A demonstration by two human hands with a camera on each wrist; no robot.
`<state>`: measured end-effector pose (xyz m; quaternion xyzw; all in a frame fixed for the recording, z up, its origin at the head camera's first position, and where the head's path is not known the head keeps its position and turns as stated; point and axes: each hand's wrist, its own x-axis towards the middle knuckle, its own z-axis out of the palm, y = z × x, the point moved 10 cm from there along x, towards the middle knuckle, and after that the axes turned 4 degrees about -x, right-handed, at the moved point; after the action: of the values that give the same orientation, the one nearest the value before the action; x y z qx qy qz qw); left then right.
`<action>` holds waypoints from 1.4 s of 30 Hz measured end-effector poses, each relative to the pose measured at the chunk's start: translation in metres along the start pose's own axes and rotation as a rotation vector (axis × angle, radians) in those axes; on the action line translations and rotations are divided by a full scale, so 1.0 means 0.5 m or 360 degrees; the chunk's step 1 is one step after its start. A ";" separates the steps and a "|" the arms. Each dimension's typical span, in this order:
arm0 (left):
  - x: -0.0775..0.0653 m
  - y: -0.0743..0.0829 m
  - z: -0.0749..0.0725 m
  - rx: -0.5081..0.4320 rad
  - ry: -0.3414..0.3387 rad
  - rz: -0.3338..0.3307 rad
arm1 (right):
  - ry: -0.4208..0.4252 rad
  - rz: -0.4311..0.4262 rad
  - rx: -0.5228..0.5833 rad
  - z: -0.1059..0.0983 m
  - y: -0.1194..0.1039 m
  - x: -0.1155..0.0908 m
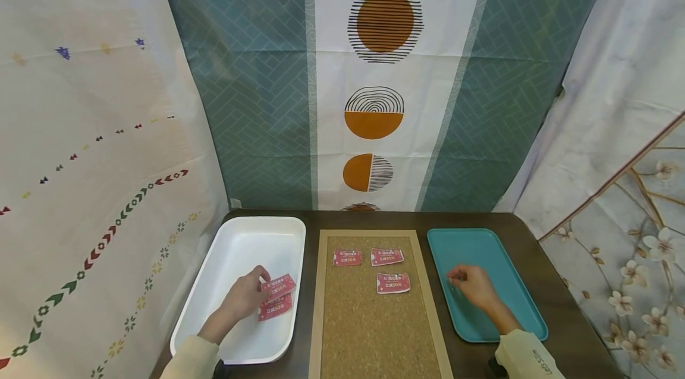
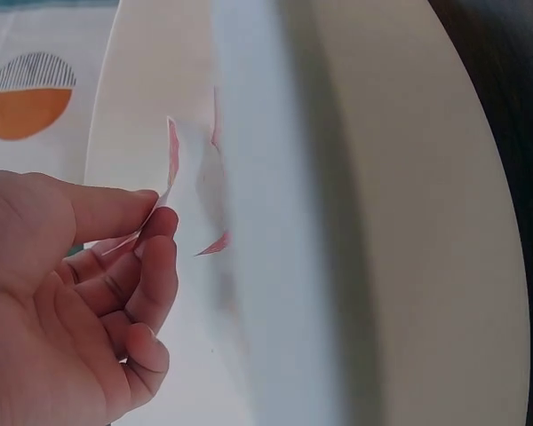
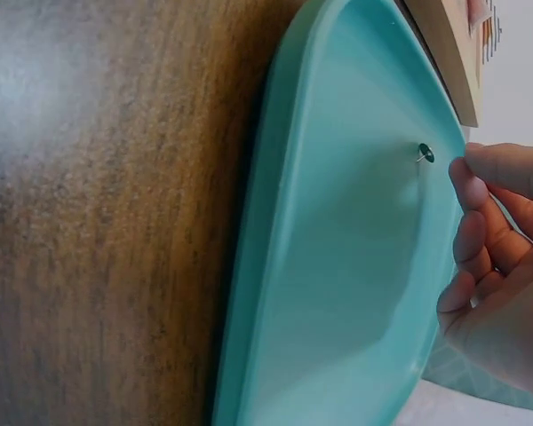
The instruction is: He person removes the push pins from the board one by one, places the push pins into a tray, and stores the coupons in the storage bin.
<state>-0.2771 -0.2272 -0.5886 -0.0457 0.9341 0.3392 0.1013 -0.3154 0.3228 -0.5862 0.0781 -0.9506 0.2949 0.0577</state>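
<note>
My left hand (image 1: 246, 293) is over the white tray, pinching a red printed coupon (image 1: 279, 287) between thumb and index finger. Under it another red coupon (image 1: 275, 307) lies against the tray's right side. In the left wrist view the held coupon (image 2: 172, 146) appears edge-on and bent. Above the teal tray (image 1: 484, 242), my right hand (image 1: 475, 287) has its fingers loosely bent, thumb and index tips close together. The right wrist view shows a small metal thumbtack (image 3: 425, 153) on that tray, just apart from those fingertips.
Between the trays lies a wood-framed corkboard (image 1: 369, 337). Several red coupons, among them one at the upper left (image 1: 348, 257), are on its upper part. The white tray (image 1: 267, 225) stands at left on the dark table (image 1: 567, 319). Patterned cloth (image 1: 251, 99) hangs behind.
</note>
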 end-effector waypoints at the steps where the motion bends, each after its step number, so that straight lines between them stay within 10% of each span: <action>1: 0.000 -0.001 0.001 0.0000 -0.0006 -0.0005 | -0.0002 -0.0005 -0.0006 0.001 0.000 -0.001; 27: 0.004 -0.017 0.021 0.0101 -0.0077 -0.0027 | -0.0105 0.0086 -0.0001 0.029 0.028 -0.008; 42: 0.010 0.024 -0.022 0.0105 0.0185 0.0137 | 0.0022 -0.0006 -0.0155 0.008 -0.013 0.000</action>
<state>-0.2855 -0.2254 -0.5740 -0.0217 0.9502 0.3089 0.0337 -0.3146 0.3152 -0.5858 0.0748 -0.9633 0.2487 0.0685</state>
